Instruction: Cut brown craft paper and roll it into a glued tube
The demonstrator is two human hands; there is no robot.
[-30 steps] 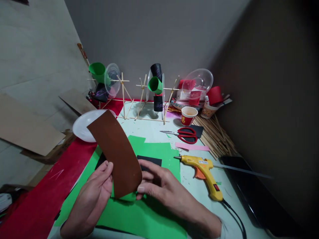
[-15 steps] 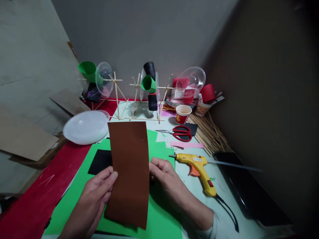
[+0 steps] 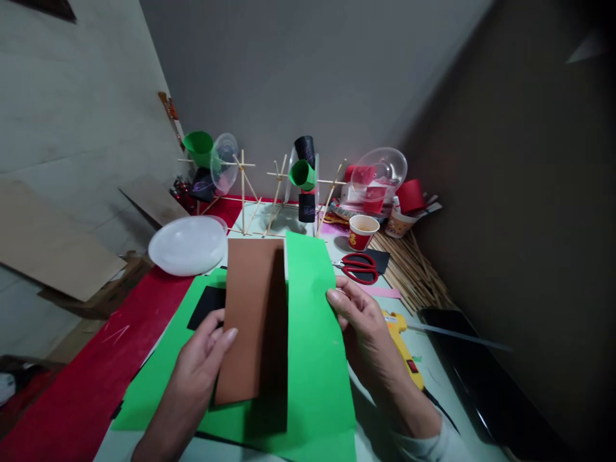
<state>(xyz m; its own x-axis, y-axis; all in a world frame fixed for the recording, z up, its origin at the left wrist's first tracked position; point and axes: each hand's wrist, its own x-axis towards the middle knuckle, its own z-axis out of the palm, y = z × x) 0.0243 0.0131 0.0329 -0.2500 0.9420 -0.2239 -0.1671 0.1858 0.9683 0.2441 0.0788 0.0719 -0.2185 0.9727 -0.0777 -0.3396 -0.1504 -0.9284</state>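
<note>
My left hand grips the left edge of a brown paper sheet, held upright in front of me. My right hand holds the right edge of a green paper sheet, lifted beside and partly behind the brown one. Both sheets hover over a larger green sheet lying on the table, with a black paper piece on it beside my left hand.
A yellow glue gun lies under my right hand. Red scissors, a red paper cup, bamboo sticks, a white bowl and stick frames with cups stand behind. Red paper covers the left.
My right hand has let go of the brown sheet and lifted a green sheet up beside it. The brown sheet now stands more upright in my left hand.
</note>
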